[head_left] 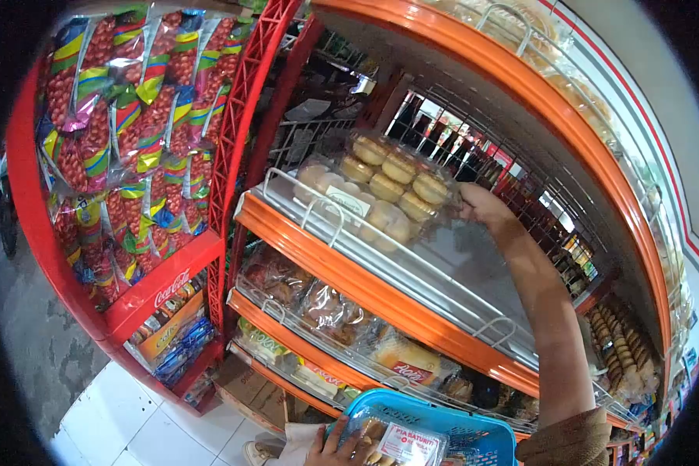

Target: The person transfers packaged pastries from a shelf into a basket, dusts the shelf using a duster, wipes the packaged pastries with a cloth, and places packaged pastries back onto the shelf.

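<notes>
My right hand (478, 203) reaches into the upper shelf, its fingers closed at the right edge of a clear pack of round pastries (396, 175). Beside that pack, nearer the shelf front, lies another clear pack with a white label (348, 202). At the bottom, my left hand (338, 446) rests with fingers spread on the left side of a clear pack with a white and red label (406, 444). That pack is at the blue basket (466, 418); whether my left hand also holds the basket is hidden.
Orange shelf edges (396, 299) with wire guards (322, 221) run across the middle. Packaged bread (404, 357) fills the lower shelf. Twisted snacks (617, 349) lie at the right. A red rack (163, 276) holds hanging packets (140, 116) at the left. A cardboard box (248, 392) stands low.
</notes>
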A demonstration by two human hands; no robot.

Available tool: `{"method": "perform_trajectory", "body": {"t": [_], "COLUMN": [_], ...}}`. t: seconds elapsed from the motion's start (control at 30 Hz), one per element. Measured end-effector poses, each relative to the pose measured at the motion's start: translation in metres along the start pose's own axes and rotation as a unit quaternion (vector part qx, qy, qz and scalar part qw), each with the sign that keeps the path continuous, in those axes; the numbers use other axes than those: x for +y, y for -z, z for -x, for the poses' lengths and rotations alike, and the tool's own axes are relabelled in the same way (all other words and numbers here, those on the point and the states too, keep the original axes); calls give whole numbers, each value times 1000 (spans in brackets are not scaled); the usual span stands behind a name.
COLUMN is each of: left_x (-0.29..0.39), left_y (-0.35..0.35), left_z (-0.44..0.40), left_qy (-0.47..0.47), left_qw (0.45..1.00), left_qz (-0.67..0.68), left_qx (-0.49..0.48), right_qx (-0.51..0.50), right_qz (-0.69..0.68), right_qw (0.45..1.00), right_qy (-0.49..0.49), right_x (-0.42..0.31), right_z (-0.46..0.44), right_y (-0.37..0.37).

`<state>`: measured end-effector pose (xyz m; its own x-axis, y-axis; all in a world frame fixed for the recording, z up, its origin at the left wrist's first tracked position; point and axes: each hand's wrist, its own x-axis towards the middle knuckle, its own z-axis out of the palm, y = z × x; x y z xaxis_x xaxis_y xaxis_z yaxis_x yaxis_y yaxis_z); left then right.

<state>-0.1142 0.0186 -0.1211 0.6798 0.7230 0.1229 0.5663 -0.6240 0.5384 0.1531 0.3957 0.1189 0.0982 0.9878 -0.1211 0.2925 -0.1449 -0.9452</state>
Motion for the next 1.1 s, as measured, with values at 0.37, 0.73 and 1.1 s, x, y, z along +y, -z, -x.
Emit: {"method": "perform_trajectory", "body": {"t": [0.37, 0.73, 1.1], "left_x": [-4, 8, 17], "left_y": [-16, -21, -16], "left_z": [6, 6, 1], "left_qy": [-21, 14, 9], "left_qw": [996, 989, 990], "left_qz": [-53, 83, 69], "left_qx": [75, 125, 127], "right_qx": [77, 168, 90], "right_qz": [-196, -485, -352], "right_qw": [958, 827, 908], "right_qy": [196, 227, 210], "right_x": [-19, 24, 126], "right_z": [74, 313, 508], "right_y": [52, 71, 111]}}
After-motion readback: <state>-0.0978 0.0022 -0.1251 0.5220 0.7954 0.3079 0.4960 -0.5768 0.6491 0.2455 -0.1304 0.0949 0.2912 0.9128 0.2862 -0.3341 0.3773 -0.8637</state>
